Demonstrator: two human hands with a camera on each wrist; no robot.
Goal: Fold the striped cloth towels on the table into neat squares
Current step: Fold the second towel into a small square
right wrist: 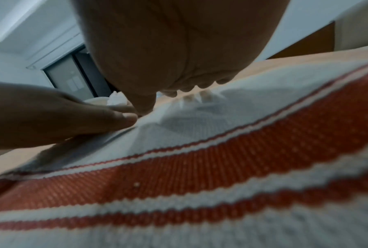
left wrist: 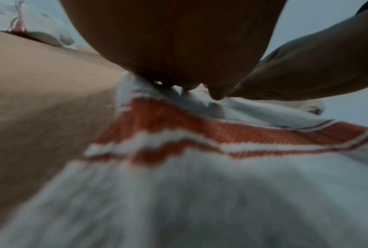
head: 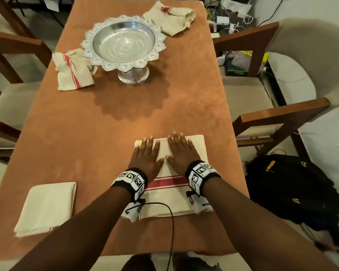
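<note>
A cream towel with a red stripe (head: 168,200) lies folded into a long rectangle near the table's front edge. My left hand (head: 146,153) and right hand (head: 181,151) lie flat side by side on its far half, fingers straight, thumbs nearly touching. Both wrist views show the same towel (left wrist: 200,193) (right wrist: 200,167) close up, with each palm pressed on the cloth. A folded cream towel (head: 47,206) sits at the front left. Two crumpled striped towels lie farther back, one at the left (head: 72,71) and one at the far right (head: 170,17).
A silver pedestal bowl (head: 123,43) stands at the back centre of the orange-covered table (head: 125,118). Wooden chairs (head: 282,118) flank both sides. A black backpack (head: 294,190) lies on the floor to the right. A black cable (head: 171,222) hangs from my left wrist.
</note>
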